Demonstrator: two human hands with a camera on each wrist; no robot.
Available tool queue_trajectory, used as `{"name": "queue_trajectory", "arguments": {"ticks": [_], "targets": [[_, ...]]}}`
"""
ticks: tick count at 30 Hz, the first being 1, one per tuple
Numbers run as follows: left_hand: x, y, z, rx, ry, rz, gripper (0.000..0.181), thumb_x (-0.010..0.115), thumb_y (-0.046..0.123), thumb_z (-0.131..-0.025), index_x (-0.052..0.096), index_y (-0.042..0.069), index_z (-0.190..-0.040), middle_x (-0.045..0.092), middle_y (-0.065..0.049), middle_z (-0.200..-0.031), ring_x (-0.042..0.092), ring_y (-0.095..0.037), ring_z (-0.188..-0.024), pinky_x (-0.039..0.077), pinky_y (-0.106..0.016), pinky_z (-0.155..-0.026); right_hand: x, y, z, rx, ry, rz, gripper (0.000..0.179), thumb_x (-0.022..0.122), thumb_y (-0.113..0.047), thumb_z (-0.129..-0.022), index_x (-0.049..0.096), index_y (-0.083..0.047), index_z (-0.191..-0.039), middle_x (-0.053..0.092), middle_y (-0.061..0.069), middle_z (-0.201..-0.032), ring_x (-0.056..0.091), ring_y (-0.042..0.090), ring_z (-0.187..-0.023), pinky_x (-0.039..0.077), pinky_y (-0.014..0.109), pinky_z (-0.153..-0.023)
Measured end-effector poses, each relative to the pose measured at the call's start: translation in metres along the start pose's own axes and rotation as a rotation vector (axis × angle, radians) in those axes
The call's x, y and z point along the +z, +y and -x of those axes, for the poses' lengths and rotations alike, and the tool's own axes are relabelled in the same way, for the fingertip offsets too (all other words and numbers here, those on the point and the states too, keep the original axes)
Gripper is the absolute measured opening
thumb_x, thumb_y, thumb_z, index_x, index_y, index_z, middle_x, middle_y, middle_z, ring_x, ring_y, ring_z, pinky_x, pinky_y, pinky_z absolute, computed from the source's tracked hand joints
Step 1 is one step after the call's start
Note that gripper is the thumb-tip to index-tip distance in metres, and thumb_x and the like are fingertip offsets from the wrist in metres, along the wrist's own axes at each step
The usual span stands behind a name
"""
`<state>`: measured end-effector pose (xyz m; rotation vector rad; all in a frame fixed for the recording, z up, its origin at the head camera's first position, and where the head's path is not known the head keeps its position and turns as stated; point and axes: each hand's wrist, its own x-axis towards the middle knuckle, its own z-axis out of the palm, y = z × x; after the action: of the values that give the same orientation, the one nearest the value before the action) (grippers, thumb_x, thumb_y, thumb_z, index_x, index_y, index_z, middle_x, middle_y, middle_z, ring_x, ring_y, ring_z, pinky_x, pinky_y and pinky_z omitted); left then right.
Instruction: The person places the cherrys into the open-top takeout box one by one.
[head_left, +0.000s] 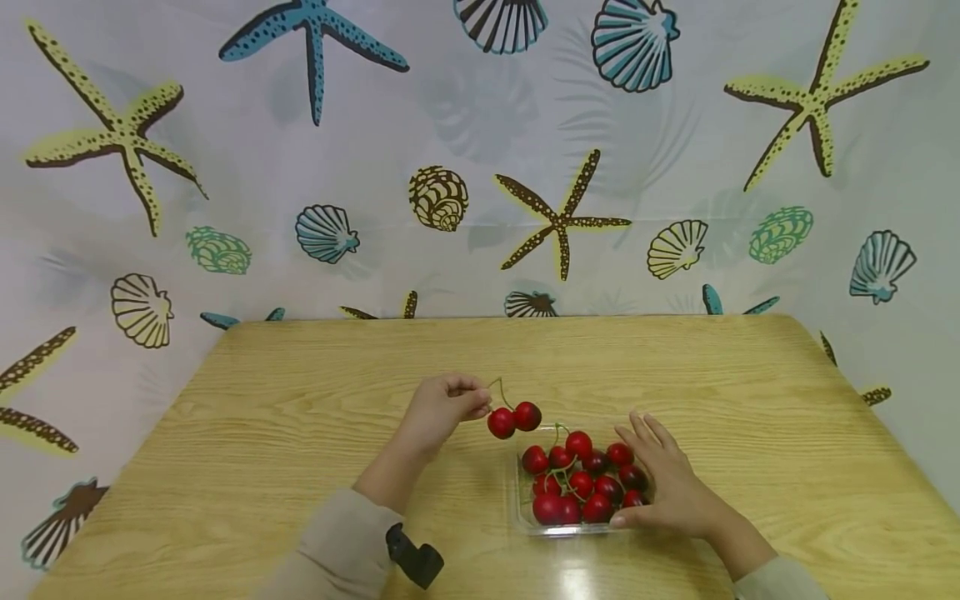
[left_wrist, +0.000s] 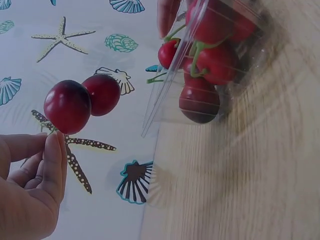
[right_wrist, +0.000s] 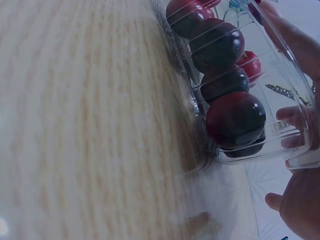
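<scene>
My left hand (head_left: pixel 442 408) pinches the green stems of two red cherries (head_left: pixel 514 420) between thumb and fingertips, holding them just above the container's far left corner. In the left wrist view the pair of cherries (left_wrist: pixel 82 103) hangs clear of the container. A clear plastic container (head_left: pixel 516 508) on the table holds several red and dark red cherries (head_left: pixel 581 483), some with stems. At its right side my right hand (head_left: pixel 675 483) rests with fingers spread and fairly straight, the thumb at the near right corner. Through the clear wall, parts of that hand show in the right wrist view.
The container stands on a wood-grain table (head_left: pixel 315 400). A pale cloth (head_left: pixel 480 108) printed with starfish and shells hangs behind it and along both sides. A black strap piece (head_left: pixel 415 557) sits on the left sleeve.
</scene>
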<state>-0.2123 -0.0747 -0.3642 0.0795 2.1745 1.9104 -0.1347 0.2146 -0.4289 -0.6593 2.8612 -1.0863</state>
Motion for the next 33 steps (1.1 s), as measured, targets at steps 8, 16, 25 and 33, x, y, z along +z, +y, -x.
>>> {"name": "queue_trajectory", "arguments": {"ticks": [8,16,25,33], "targets": [[0.015,-0.005,0.005,0.018,-0.085,0.036,0.011,0.054,0.003,-0.084,0.056,-0.006,-0.089,0.057,-0.012,-0.082,0.057,-0.016,-0.075,0.048,-0.034,-0.076,0.000,0.000,0.000,0.008,0.002,-0.009,0.102,0.074,-0.046,-0.057,0.024,-0.001,-0.134,0.006,0.021,-0.140,-0.004,0.036,-0.126,0.005,0.071,-0.085],[0.030,-0.009,0.008,0.030,-0.161,0.034,0.012,0.053,0.002,-0.084,0.056,-0.007,-0.089,0.057,-0.011,-0.082,0.057,-0.013,-0.072,0.049,-0.029,-0.072,0.000,-0.001,-0.001,0.011,0.002,-0.011,0.102,0.074,-0.046,-0.057,0.024,-0.001,-0.134,0.006,0.020,-0.141,-0.004,0.035,-0.126,0.005,0.071,-0.085],[0.048,-0.016,0.010,0.035,-0.205,0.053,0.012,0.055,0.000,-0.082,0.056,-0.010,-0.089,0.057,-0.009,-0.077,0.057,-0.015,-0.069,0.050,-0.031,-0.070,0.000,0.000,-0.002,0.007,0.001,-0.010,0.103,0.074,-0.047,-0.057,0.024,-0.001,-0.134,0.006,0.020,-0.141,-0.004,0.035,-0.126,0.005,0.070,-0.086],[0.061,-0.021,0.011,0.000,-0.223,0.043,0.011,0.055,-0.002,-0.081,0.057,-0.011,-0.087,0.056,-0.007,-0.076,0.057,-0.011,-0.065,0.051,-0.027,-0.066,0.001,0.001,-0.001,0.007,0.009,0.001,0.103,0.074,-0.047,-0.056,0.025,-0.002,-0.134,0.009,0.022,-0.140,-0.002,0.035,-0.126,0.007,0.070,-0.085]]}}
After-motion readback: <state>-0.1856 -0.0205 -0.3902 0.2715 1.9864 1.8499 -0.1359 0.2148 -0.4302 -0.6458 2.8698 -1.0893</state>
